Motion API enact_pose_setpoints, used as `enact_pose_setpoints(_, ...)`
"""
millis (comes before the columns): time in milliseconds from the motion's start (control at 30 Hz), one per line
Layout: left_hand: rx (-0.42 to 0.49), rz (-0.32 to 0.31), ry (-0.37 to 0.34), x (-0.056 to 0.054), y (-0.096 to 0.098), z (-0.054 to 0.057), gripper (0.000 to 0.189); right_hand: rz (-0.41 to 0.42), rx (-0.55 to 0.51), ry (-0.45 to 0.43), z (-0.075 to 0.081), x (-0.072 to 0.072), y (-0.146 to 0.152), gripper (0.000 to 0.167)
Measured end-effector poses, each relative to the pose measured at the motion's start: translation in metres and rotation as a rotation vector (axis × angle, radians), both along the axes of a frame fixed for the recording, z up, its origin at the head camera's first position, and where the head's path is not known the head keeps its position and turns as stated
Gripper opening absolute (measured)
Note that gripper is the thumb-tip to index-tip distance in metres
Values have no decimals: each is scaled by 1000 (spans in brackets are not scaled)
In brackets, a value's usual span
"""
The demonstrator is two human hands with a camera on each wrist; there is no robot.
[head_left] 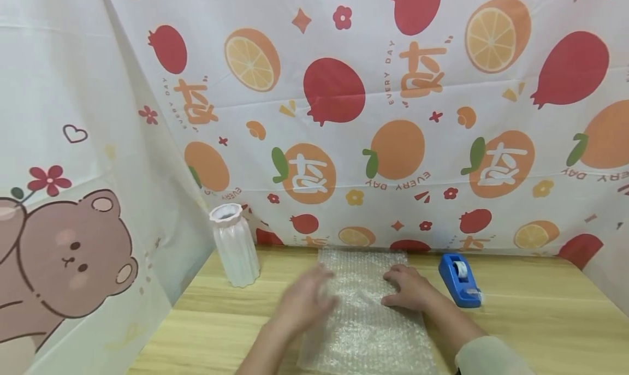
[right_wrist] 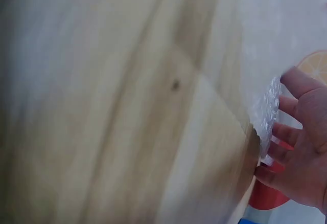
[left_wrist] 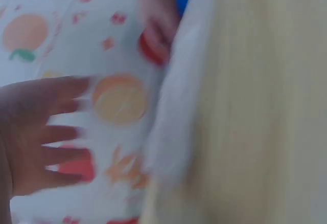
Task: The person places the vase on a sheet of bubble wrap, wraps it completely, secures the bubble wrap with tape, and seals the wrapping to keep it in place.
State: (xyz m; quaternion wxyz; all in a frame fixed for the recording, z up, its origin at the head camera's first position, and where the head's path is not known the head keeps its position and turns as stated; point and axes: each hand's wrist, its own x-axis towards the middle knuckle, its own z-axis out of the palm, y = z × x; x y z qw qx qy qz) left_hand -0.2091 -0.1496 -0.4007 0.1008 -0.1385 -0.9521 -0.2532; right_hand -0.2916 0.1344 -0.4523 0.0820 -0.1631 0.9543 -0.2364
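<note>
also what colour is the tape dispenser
The tape dispenser is blue, seen best in the head view, right of the bubble wrap.

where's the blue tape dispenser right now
In the head view, the blue tape dispenser is on the table, right of centre, just to the right of the right hand and the bubble wrap.

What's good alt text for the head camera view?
A person's left hand, blurred, and right hand are over a sheet of bubble wrap on a wood-grain table. A white vase stands to the left, a blue tape dispenser to the right, before a fruit-patterned cloth.
</note>
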Motion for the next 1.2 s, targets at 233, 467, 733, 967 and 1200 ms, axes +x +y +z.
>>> enact_pose_setpoints(233,510,514,647,-37,-89,53,63,-30,8,11,-2,1,1,64)
enact_pose_setpoints(467,746,591,203,-83,-139,53,118,6,28,25,-1,1,3,56)
enact_pose_setpoints(733,1096,607,157,-86,-126,47,79,30,-72,62,6,13,-6,49)
enact_pose_setpoints(967,1831,195,-139,-51,-72,54,34,3,-685,-161,30,43,-31,60)
enact_pose_setpoints(1200,1844,48,-339,-16,15,20,32,-89,-1290,-556,26,77,-33,72)
